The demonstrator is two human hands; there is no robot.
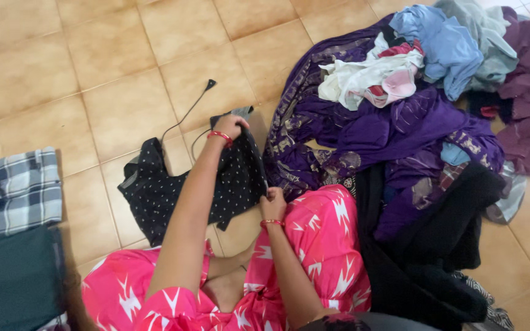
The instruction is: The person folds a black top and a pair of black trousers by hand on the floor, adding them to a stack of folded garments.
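A black garment with small white dots (pixel 154 190) lies spread on the tiled floor in front of my knees. My left hand (pixel 230 125) grips its far edge, near a grey waistband and a thin black drawstring (pixel 188 110) that trails over the tiles. My right hand (pixel 273 202) pinches the near right edge of the same garment, beside my pink patterned trousers (pixel 326 239). Both wrists wear red bangles.
A big heap of clothes (pixel 400 122), purple, white, blue, grey and black, fills the right side. A folded blue-and-white checked cloth (pixel 16 190) and a folded dark green cloth (pixel 13 282) lie at the left. Beige tiles (pixel 93 61) lie beyond.
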